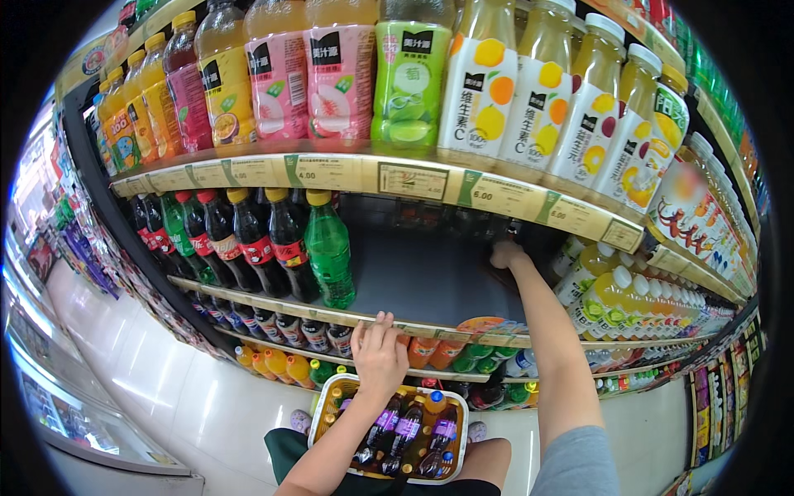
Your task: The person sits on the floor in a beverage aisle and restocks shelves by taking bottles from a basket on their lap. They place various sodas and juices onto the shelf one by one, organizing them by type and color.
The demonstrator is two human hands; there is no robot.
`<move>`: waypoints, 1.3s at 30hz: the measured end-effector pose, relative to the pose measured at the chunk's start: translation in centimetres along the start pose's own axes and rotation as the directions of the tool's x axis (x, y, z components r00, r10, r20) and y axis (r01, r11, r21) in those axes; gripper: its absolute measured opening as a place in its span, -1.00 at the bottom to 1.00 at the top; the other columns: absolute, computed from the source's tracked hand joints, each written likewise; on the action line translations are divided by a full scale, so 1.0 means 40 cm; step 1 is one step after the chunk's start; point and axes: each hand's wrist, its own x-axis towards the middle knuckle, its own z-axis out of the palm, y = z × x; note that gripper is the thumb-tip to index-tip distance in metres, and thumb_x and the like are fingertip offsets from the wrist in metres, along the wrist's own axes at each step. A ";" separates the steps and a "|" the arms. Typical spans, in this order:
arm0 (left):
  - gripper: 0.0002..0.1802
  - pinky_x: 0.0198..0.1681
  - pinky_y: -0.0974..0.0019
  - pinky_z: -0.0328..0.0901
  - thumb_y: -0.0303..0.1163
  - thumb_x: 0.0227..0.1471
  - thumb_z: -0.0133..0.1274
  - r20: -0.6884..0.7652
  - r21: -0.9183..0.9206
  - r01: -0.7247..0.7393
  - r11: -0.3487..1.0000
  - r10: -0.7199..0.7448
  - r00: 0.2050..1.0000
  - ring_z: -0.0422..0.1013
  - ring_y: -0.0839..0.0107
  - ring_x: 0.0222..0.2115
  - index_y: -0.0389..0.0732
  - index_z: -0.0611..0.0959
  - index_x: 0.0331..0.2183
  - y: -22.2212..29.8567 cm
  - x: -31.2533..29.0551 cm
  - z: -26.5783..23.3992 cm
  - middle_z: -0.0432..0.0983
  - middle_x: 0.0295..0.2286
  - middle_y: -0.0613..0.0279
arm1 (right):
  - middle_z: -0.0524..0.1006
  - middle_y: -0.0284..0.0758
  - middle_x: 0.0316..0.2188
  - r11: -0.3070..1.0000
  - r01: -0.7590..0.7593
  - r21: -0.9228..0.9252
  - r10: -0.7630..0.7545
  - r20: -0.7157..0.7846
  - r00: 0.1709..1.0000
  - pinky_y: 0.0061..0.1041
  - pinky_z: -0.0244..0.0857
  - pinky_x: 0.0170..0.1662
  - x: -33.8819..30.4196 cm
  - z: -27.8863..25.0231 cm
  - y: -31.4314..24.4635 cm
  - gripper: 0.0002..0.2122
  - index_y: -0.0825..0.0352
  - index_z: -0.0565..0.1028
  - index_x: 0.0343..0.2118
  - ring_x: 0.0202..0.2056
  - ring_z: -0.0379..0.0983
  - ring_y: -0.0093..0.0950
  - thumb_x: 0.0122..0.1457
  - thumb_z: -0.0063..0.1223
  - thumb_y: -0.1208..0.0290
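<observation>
My right hand (502,253) reaches deep into the gap on the middle shelf (413,285). Its fingers are closed around what looks like a dark bottle (514,232), partly hidden by the hand and in shadow. Lower down, my left hand (380,351) lies on the front edge of that shelf, fingers stretched out and holding nothing. Below it, a white-rimmed basket (463,413) stands at my legs, with several dark drink bottles (407,428) with purple labels inside. Some of their caps are blue, others yellow.
Left of the gap stand a green bottle (329,248) and several cola bottles (285,248). Juice bottles (339,74) line the shelf above, whose price-tag edge (331,171) overhangs my right arm. Yellow drink bottles (608,289) stand to the right. A glass-fronted cooler (74,413) is at lower left.
</observation>
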 end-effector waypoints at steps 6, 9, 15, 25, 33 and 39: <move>-0.81 0.16 0.03 0.06 -0.56 -0.18 0.06 0.034 -0.031 0.017 0.999 -0.016 0.999 0.36 0.23 0.02 -0.22 0.60 -0.38 -0.005 -0.004 -0.002 0.49 -0.14 0.13 | 0.45 0.02 -0.01 0.947 0.316 0.053 -0.319 0.061 0.946 -0.28 0.30 0.06 0.000 -0.031 -0.393 -0.54 0.38 0.46 -0.01 0.04 0.39 -0.13 -0.06 -0.01 0.42; -0.80 0.17 0.03 0.06 -0.56 -0.19 0.06 0.049 -0.059 0.000 0.998 0.003 0.999 0.35 0.21 0.03 -0.22 0.59 -0.37 0.001 -0.004 0.001 0.48 -0.13 0.11 | 0.44 -0.01 0.01 0.930 0.360 0.075 -0.368 0.155 0.917 -0.27 0.31 0.06 -0.019 -0.057 -0.519 -0.46 0.34 0.37 0.09 0.04 0.39 -0.13 -0.05 0.05 0.39; -0.81 0.16 0.02 0.07 -0.56 -0.18 0.05 0.067 -0.026 -0.020 0.999 0.022 0.998 0.33 0.20 0.05 -0.25 0.58 -0.38 -0.010 -0.008 -0.009 0.46 -0.09 0.07 | 0.40 -0.07 0.07 0.816 0.556 0.156 -0.566 0.026 0.824 -0.29 0.31 0.06 -0.130 -0.033 -0.589 -0.46 0.23 0.34 0.14 0.07 0.36 -0.16 -0.01 -0.11 0.55; -0.78 0.10 0.01 0.15 -0.63 -0.19 0.03 0.049 -0.193 -0.059 0.979 0.069 0.996 0.30 0.01 0.06 -0.23 0.58 -0.37 -0.015 -0.010 -0.067 0.47 -0.11 -0.01 | 0.58 -0.20 -0.17 0.734 0.616 0.285 -0.621 -0.084 0.779 -0.25 0.34 -0.06 -0.305 0.009 -0.496 -0.71 0.19 0.53 -0.14 -0.10 0.48 -0.15 0.03 0.00 0.51; -0.60 -0.01 0.18 0.28 -0.56 -0.02 0.05 0.211 -0.487 0.348 0.801 -0.279 0.937 0.39 0.10 -0.08 -0.34 0.43 -0.08 -0.012 -0.071 -0.126 0.42 -0.14 -0.04 | 0.58 -0.13 -0.24 0.602 0.644 0.471 -0.624 -0.225 0.748 -0.36 0.36 -0.14 -0.381 -0.028 -0.429 -0.81 0.37 0.49 -0.24 -0.15 0.52 -0.22 0.07 0.01 0.49; -0.20 0.18 0.19 0.10 -0.39 0.03 0.17 0.485 -0.712 0.549 0.438 -0.259 0.835 0.20 0.19 0.13 -0.31 0.10 0.17 -0.011 -0.077 -0.215 0.23 0.06 -0.04 | 0.56 -0.34 -0.31 0.219 0.463 0.859 -0.708 -0.187 0.681 -0.56 0.31 -0.23 -0.609 -0.059 -0.380 -0.85 0.40 0.36 -0.16 -0.30 0.41 -0.62 0.21 -0.15 0.59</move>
